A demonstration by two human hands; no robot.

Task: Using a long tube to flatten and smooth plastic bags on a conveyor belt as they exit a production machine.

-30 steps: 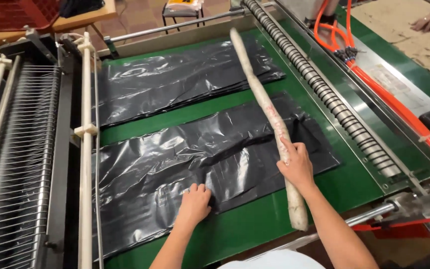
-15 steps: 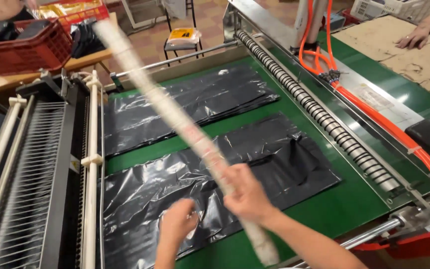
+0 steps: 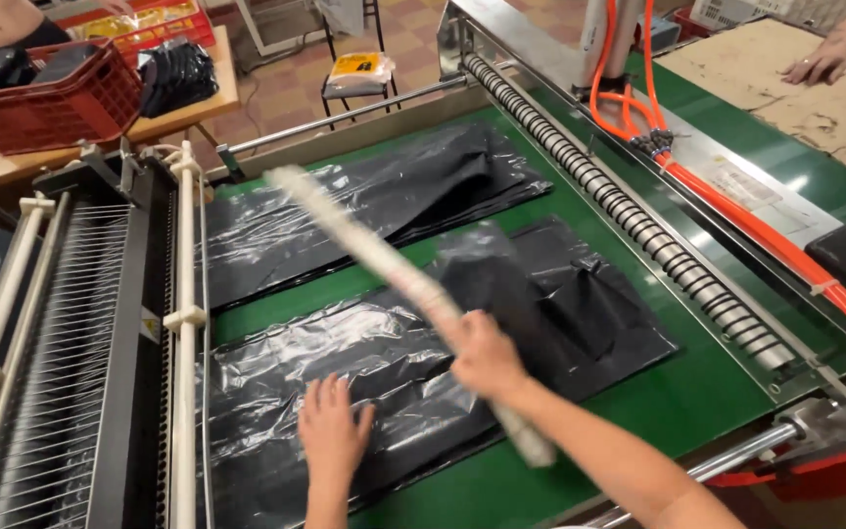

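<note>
Stick (image 3: pixel 384 260) swung lower in right hand (image 3: pixel 487 355), left hand (image 3: pixel 333 431) flat on bags (image 3: pixel 394 362).

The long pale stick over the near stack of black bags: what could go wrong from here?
1. The right hand holds the long pale stick slanted above the near stack of black bags; a hard stroke could snag or scatter the thin film.
2. The left hand lies flat on that stack, close under the stick, and might get struck.
3. The stack's far end is already rumpled beside the ribbed roller; loose film could drift into it.
</note>
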